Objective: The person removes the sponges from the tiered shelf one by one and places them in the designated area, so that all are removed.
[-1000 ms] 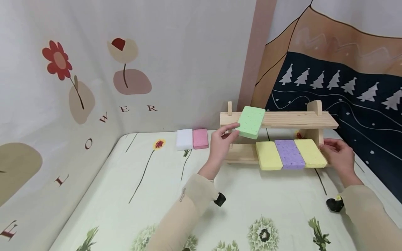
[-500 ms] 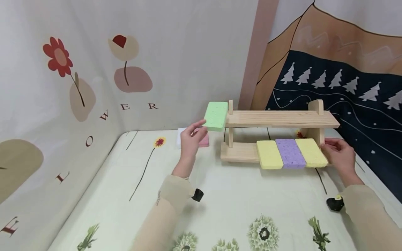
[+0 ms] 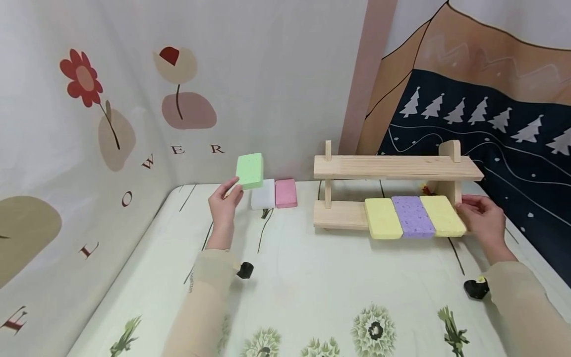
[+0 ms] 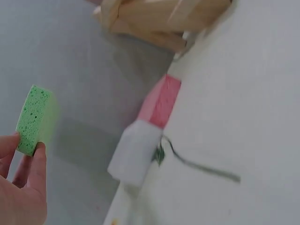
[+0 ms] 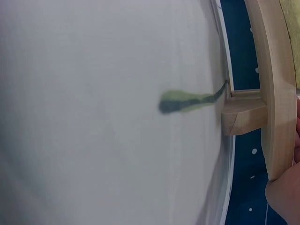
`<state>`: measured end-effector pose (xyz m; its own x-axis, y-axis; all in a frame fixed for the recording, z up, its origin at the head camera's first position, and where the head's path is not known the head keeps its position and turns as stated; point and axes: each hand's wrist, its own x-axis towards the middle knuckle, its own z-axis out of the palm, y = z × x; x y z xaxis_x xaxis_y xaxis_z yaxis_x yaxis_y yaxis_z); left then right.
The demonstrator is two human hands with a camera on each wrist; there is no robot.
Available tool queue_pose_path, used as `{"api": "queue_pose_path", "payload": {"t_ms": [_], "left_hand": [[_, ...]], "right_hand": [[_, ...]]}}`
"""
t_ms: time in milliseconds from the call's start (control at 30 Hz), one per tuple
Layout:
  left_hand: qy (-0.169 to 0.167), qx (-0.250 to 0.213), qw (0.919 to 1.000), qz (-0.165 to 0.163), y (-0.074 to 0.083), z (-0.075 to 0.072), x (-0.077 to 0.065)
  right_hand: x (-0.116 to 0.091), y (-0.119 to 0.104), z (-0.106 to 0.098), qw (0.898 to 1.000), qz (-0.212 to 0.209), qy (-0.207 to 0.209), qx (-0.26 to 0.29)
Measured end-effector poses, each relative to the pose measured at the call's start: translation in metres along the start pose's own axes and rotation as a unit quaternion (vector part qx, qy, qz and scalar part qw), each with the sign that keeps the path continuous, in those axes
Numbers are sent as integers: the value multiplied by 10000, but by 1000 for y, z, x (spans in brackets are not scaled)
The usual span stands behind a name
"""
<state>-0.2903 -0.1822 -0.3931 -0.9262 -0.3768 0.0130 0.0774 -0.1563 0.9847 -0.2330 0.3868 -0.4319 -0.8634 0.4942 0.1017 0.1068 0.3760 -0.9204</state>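
My left hand (image 3: 222,210) pinches a green sponge (image 3: 250,170) by its lower edge and holds it above the table, near a white sponge (image 3: 263,194) and a pink one. In the left wrist view, the green sponge (image 4: 33,119) sits between the thumb and fingertips. At the right end of a two-tier wooden shelf (image 3: 392,167), my right hand (image 3: 484,220) grips the side panel. The right wrist view has the thumb on that wooden panel (image 5: 281,93), with the fingers partly hidden behind it. On the lower tier lie a yellow sponge (image 3: 383,218), a purple sponge (image 3: 413,216) and another yellow sponge (image 3: 442,216).
The pink sponge (image 3: 286,193) lies flat against the white one by the back wall. A flower-printed cloth (image 3: 321,277) covers the table. Printed curtains (image 3: 267,89) close off the back and left, and a dark tree-patterned one (image 3: 490,124) hangs behind the shelf.
My left hand has carried the green sponge leftward, away from the front of the upper tier to above the left of the white sponge. The right hand has stayed on the shelf.
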Motion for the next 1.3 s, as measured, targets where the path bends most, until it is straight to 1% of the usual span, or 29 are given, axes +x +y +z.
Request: {"api": "queue_pose_path", "payload": {"t_ms": [100, 267, 433, 500, 600, 767, 933, 1000, 1100, 1300], "left_hand": [[254, 148, 9995, -128, -6, -13, 9], [507, 556, 9966, -321, -15, -31, 19], [700, 980, 9907, -633, -23, -43, 24], [711, 1148, 9880, -748, -25, -46, 25], [679, 1345, 9845, -902, -29, -47, 28], [591, 1426, 9819, -1095, -37, -44, 32], [527, 1482, 9794, -1270, -43, -39, 35], [507, 1497, 9791, -1279, -44, -38, 35], [477, 1639, 9775, -1237, -44, -37, 35], [276, 2247, 9690, -995, -42, -38, 35]], "right_hand": [[0, 1, 0, 10000, 4, -5, 4], [1, 3, 0, 10000, 16, 15, -60], [2, 3, 1, 9998, 41, 51, -191], [2, 3, 1, 9997, 26, 61, -238], [2, 3, 2, 9997, -41, 72, -246], [3, 3, 2, 9998, -31, 71, -157], [3, 3, 2, 9998, 22, 22, -211], [3, 3, 2, 9997, 28, 26, -245], [2, 2, 2, 9996, 42, 36, -286], [1, 1, 2, 9995, 49, 39, -323]]}}
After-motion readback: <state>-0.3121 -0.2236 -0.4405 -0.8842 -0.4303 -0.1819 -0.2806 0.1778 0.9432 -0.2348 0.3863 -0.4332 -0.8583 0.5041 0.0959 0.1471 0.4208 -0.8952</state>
